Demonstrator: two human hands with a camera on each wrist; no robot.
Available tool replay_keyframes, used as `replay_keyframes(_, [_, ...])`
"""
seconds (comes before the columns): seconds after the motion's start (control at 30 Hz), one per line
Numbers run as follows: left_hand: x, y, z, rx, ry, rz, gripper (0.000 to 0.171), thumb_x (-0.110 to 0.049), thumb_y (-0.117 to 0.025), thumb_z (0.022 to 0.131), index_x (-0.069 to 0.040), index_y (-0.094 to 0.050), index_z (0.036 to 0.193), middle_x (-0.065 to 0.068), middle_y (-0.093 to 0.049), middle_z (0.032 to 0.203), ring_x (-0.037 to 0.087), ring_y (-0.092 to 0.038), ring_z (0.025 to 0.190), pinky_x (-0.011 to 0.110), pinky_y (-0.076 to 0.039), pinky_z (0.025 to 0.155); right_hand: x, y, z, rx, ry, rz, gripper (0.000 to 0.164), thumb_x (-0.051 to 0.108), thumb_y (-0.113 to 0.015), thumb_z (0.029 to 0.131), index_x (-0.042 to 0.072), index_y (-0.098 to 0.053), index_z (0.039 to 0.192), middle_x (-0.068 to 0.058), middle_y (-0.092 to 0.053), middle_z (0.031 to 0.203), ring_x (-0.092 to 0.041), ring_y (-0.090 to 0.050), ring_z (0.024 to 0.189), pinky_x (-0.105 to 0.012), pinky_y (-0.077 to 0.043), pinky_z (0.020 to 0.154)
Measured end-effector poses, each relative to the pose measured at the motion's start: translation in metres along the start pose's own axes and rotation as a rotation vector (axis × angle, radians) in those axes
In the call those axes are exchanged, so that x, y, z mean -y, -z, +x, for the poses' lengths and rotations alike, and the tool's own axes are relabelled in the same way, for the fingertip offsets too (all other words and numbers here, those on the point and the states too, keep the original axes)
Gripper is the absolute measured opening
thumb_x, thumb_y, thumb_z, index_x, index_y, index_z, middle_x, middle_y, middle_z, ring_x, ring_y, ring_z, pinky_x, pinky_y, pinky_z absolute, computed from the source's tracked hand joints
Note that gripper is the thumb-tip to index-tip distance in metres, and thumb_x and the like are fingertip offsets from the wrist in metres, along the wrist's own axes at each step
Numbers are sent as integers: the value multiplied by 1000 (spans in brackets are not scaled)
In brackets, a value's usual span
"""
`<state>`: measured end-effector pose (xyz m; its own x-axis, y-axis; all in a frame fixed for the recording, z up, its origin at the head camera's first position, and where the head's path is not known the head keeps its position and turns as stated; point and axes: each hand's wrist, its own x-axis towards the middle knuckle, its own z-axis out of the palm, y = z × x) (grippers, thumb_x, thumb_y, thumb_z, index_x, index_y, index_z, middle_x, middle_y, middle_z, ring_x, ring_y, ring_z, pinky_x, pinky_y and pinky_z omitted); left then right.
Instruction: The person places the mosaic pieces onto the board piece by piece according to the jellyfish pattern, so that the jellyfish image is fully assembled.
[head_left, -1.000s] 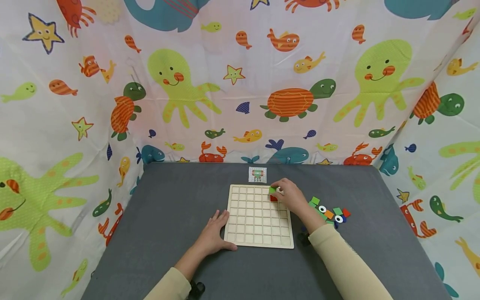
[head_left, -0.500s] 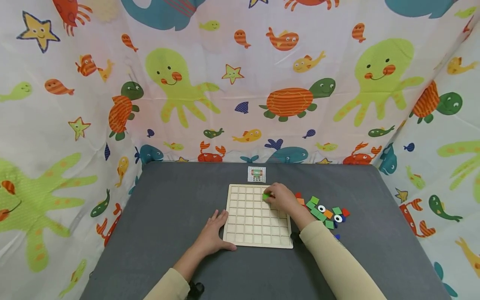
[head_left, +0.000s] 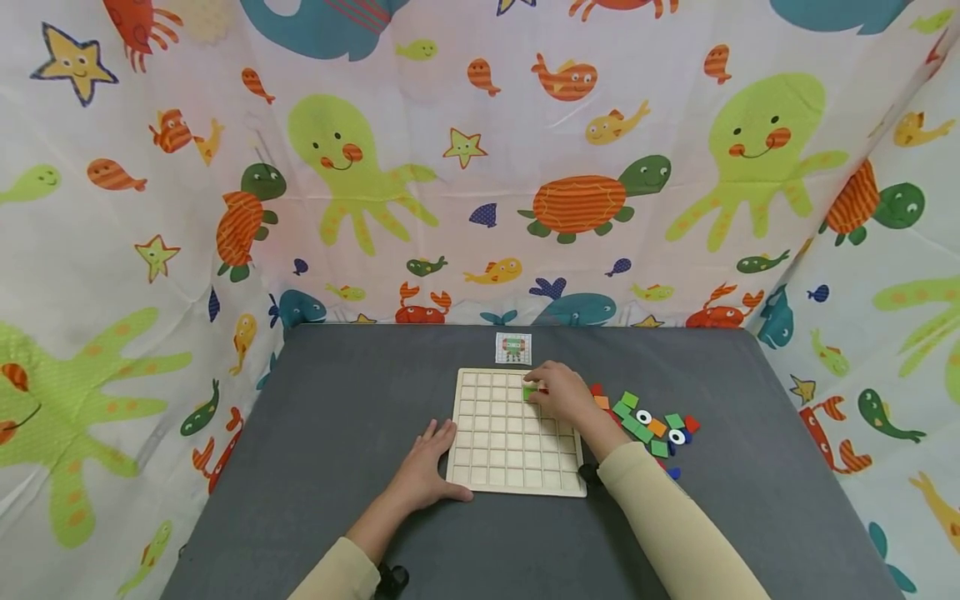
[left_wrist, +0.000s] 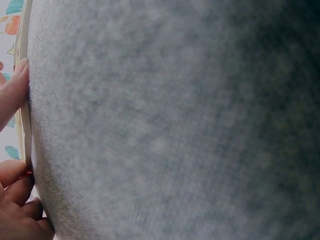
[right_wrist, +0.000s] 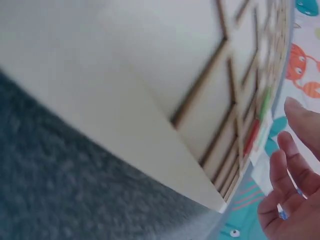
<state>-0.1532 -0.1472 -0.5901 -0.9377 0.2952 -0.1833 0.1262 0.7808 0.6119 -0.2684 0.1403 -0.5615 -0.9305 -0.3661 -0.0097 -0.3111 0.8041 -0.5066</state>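
a pale wooden board (head_left: 501,439), cut into a grid of shallow cells, lies flat on the grey table (head_left: 360,383), just right of its middle, its far edge near the table's far edge. the left hand (head_left: 426,471) rests at the board's near left corner, fingers spread along the left edge and thumb out by the near edge. the right hand (head_left: 562,393) is over the board's far right corner, thumb and fingertips parted close around a green tile (head_left: 528,393), which sits near the far edge, right of centre; the right wrist view shows a gap between thumb and fingers, though any touch on the tile cannot be told. a red tile (right_wrist: 251,137) lies just beside the green one. the two hands are well apart, most of the grid between them. loose tiles (head_left: 657,427), green, orange, red, blue and some with white rings, spread just off the board's right edge, partly under the right forearm. a small printed card (head_left: 513,348) lies between the board's far edge and the table's far edge. broad grey cloth runs from the board's left edge to the table's left edge, and from the loose tiles to the right edge.
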Motion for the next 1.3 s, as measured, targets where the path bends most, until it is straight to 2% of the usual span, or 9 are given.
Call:
replay_keyframes(0.13, [0, -1, -1, -2, 1, 10, 123, -46, -95, 63, -8, -30, 159, 9, -27, 166, 33, -12, 157, 56, -17, 125, -1, 7, -9, -30, -6, 35, 32, 19, -74, 93, 12, -72, 125, -7, -68, 116, -26, -65, 100, -46, -56, 85])
replay_keyframes(0.3, [-1, -1, -1, -7, 6, 2, 123, -45, -96, 62, -8, -30, 159, 9, -27, 166, 33, -12, 157, 57, -17, 125, -4, 17, -24, -81, -12, 67, 29, 20, -72, 95, 12, -73, 123, -5, -71, 116, -24, -66, 99, -42, -57, 80])
replay_keyframes(0.57, [-1, -1, 0, -8, 10, -2, 123, -47, -95, 63, -9, -29, 160, 10, -26, 167, 34, -11, 157, 58, -17, 125, -19, 38, -52, -230, 20, 101, 27, 14, -75, 92, 8, -74, 118, -10, -73, 109, -24, -67, 90, -40, -57, 71])
replay_keyframes(0.73, [0, -1, 1, -11, 0, 4, 124, -47, -95, 62, -8, -30, 159, 10, -27, 166, 34, -12, 157, 57, -17, 125, -31, 54, -72, -252, -30, 112, 27, 16, -75, 92, 9, -74, 118, -9, -73, 107, -23, -66, 87, -33, -54, 67])
replay_keyframes(0.97, [-1, -2, 0, -8, 17, 14, 123, -48, -95, 62, -9, -30, 160, 9, -27, 166, 33, -11, 157, 57, -17, 125, -55, 70, -94, -270, -97, 101, 26, 15, -73, 94, 10, -73, 119, -12, -72, 111, -27, -65, 92, -41, -56, 70])
replay_keyframes(1.3, [-1, -1, 0, -7, 0, 0, 123, -47, -95, 63, -9, -29, 160, 8, -26, 167, 33, -11, 157, 57, -17, 125, -99, 78, -129, -311, -111, 39, 26, 13, -73, 93, 4, -73, 118, -15, -72, 110, -30, -66, 91, -40, -57, 68])
